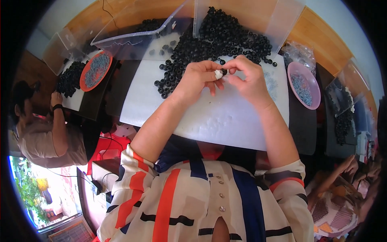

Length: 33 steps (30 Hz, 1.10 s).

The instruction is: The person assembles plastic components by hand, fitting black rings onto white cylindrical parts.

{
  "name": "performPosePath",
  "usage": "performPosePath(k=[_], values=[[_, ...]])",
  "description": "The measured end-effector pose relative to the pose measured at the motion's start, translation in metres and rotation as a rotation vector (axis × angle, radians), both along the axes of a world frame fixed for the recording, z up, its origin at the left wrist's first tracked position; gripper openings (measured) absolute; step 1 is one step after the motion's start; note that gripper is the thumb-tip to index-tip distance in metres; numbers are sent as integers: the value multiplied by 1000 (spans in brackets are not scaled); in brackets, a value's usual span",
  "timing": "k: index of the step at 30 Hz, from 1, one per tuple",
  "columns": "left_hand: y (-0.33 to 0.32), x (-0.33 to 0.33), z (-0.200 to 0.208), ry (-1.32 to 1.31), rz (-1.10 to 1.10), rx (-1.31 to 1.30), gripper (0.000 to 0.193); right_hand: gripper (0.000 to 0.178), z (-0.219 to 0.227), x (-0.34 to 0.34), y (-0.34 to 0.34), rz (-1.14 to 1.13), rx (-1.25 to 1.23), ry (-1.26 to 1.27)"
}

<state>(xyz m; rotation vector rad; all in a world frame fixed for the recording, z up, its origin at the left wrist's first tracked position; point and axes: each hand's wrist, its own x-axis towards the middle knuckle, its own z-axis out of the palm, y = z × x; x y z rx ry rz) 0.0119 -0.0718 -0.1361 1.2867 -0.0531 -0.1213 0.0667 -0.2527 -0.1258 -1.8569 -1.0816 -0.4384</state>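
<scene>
My two hands meet over the white sheet [153,115] on the table. My left hand [200,77] is closed, pinching a small black round part [224,71] between thumb and fingers. Something white [218,74] sits at the left thumb tip; it looks like a wrap. My right hand [249,77] comes from the other side, its thumb and forefinger pinched at the same part. Whatever the right fingertips hold is too small to make out. Beyond the hands spreads a large heap of black ring-like parts [189,50], with several loose ones by my left wrist.
Clear plastic bins [165,29] stand behind the heap. To the right lies a pink dish [316,97] of small grey-blue pieces, near a clear bag [300,56]. An orange dish [83,78] and a co-worker [44,133] are at left; another person [334,201] sits at right.
</scene>
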Motion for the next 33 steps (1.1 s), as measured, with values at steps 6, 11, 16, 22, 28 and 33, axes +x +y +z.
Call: performPosePath(k=[6,11,16,22,28,33], values=[[0,4,1,39,124,-39,18,15,-13,19,-12,-157,-84,-180],[1,3,-2,33,117,-56,18,8,-26,11,3,-244,-513,-399],[-1,-1,1,45,108,-46,19,11,-29,11,0,-292,-559,-309],[-3,1,-3,39,70,-11,20,14,-25,10,-1,-309,-553,-209],[-8,0,-4,11,92,98,19,15,-22,5,4,-388,-640,-192],[-8,1,-6,6,83,115,19,6,-22,7,-1,-422,-629,-236]])
